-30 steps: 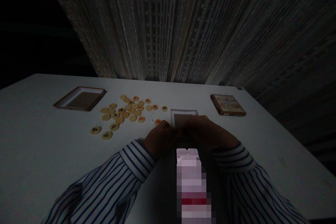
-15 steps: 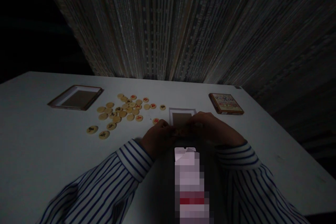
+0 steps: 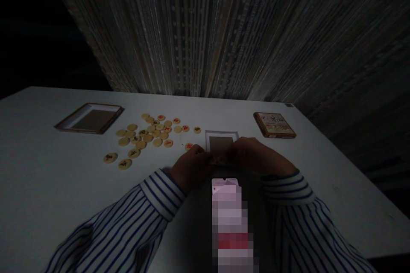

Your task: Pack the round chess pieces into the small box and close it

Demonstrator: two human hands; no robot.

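A small shallow box (image 3: pixel 221 145) with white inner walls and a brownish floor lies in front of me. My left hand (image 3: pixel 192 168) is closed at its near left corner, thumb and fingers together on the edge. At the near right corner, my right hand (image 3: pixel 256 155) has its fingers curled over the rim. Light-coloured shapes, too dark to identify, show at the near edge between both hands. To the left are scattered several round wooden Chinese chess pieces (image 3: pixel 147 138), some with red or black characters, others plain side up. One red-marked chess piece (image 3: pixel 189 146) lies just beyond my left hand.
A larger open box tray (image 3: pixel 110 125) is at the far left of the white table (image 3: pixel 64 187). A printed box (image 3: pixel 276 125) stands at the far right. Below my hands is a lit phone (image 3: pixel 224 181), its screen mostly pixelated. A striped curtain (image 3: pixel 179 30) hangs behind the table.
The whole view has shifted slightly, so everything sits a little further left. Both hands remain at the small box, with hardly any visible finger movement.
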